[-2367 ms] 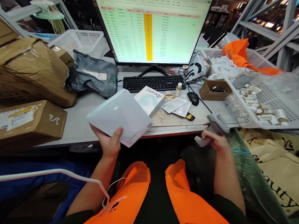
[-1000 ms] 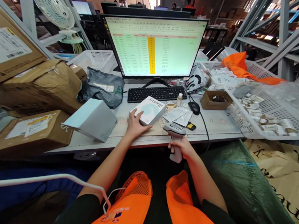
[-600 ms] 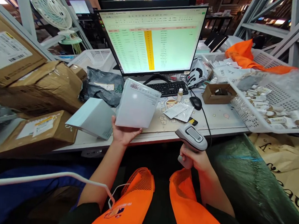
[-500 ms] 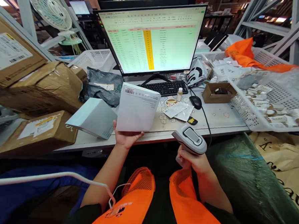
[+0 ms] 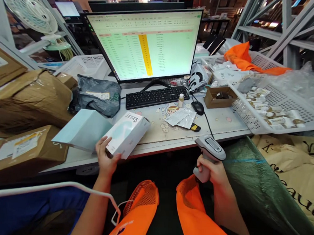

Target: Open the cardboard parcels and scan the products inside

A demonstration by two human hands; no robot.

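Left grip [image 5: 107, 159], half-open, holds a "beauty" box [image 5: 128, 134]; right grip [image 5: 213, 169] wraps a scanner [image 5: 210, 148].

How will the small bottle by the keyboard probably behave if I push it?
The small bottle stands tall and narrow, so it may tip. Its body looks round, so it could roll once down. The white cap seems on, so spilling looks unlikely.

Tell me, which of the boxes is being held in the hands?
The white box with dark lettering: the left hand grips its near end, while the pale blue box rests on the desk.
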